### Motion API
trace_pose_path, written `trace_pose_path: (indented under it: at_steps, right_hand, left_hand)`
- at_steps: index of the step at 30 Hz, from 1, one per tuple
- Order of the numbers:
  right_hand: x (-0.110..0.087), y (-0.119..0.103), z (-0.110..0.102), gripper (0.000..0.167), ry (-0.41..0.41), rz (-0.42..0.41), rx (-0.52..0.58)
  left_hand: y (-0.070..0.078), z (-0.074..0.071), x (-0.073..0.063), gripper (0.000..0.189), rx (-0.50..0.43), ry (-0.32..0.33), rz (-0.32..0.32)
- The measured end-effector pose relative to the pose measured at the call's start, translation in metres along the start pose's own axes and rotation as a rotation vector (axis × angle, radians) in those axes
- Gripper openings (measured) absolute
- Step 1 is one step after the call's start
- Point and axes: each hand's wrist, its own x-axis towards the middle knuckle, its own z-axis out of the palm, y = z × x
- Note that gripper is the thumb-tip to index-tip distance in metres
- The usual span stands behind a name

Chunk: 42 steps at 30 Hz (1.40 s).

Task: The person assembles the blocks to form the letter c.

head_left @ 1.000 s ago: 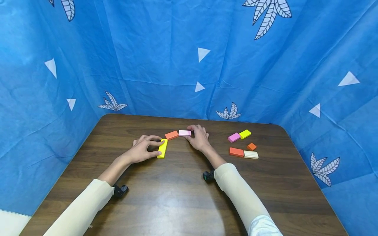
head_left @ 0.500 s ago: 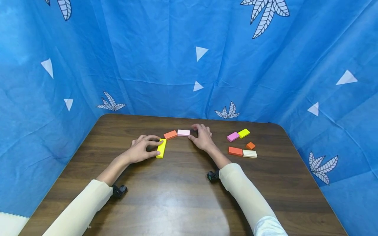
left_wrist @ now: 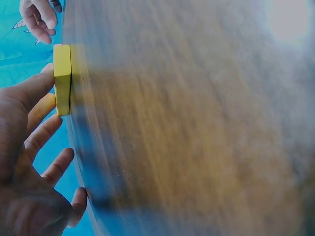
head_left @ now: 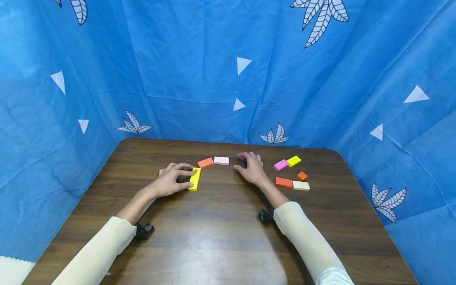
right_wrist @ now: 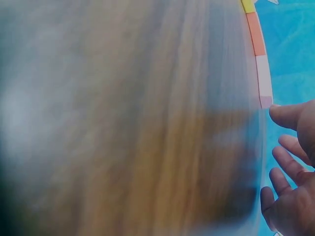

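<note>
My left hand (head_left: pixel 171 180) pinches a yellow block (head_left: pixel 194 179) on the table, thumb near its front end and a finger near its far end. In the left wrist view the thumb touches the yellow block (left_wrist: pixel 62 81) while the other fingers spread below. An orange block (head_left: pixel 206 162) lies at an angle by the yellow one's far end, and a pale pink block (head_left: pixel 221 160) meets its right end. To the right of the pink block is my right hand (head_left: pixel 252 169), its fingers loosely bent around nothing. The right wrist view shows the thumb apart from the pale pink block (right_wrist: pixel 264 78).
On the right of the brown table (head_left: pixel 221 221) lie a pink-purple block (head_left: pixel 281 165) touching a yellow-green block (head_left: pixel 294 161), a small orange block (head_left: pixel 301 175), and a red block (head_left: pixel 283 182) end to end with a cream block (head_left: pixel 301 185). A blue curtain (head_left: pixel 199 71) surrounds the table.
My right hand has let go of the pale pink block and moved to the right. The left hand has stayed on the yellow block, and the blocks lie as before.
</note>
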Motion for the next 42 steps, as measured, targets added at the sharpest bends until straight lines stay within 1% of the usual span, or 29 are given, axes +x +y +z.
trace_pose_path:
  at_steps: [4, 10, 18, 25, 30, 37, 42]
  right_hand:
    - [-0.006, 0.004, -0.004, 0.046, 0.003, 0.004, 0.005]
    - [-0.015, 0.008, -0.013, 0.039, 0.006, 0.005, 0.013]
    - [-0.028, 0.018, -0.024, 0.036, 0.017, 0.025, 0.029]
    - [-0.043, 0.027, -0.035, 0.035, 0.012, 0.043, 0.039]
    - [-0.053, 0.032, -0.043, 0.035, 0.013, 0.045, 0.046]
    - [-0.068, 0.047, -0.056, 0.036, 0.052, 0.066, 0.038]
    - [-0.077, 0.058, -0.069, 0.037, 0.060, 0.080, 0.022]
  left_hand:
    - [0.001, 0.000, 0.000, 0.053, 0.006, 0.011, 0.009]
    - [0.001, -0.001, 0.001, 0.054, 0.016, 0.002, 0.012]
    - [0.002, -0.003, 0.000, 0.055, 0.011, -0.005, 0.008]
    - [0.003, -0.005, 0.000, 0.055, 0.020, -0.012, 0.002]
    - [0.001, -0.003, 0.000, 0.055, 0.031, -0.006, -0.005]
    - [0.001, 0.001, 0.000, 0.055, 0.017, -0.013, 0.003]
    - [0.000, 0.002, 0.000, 0.055, 0.020, -0.005, 0.005]
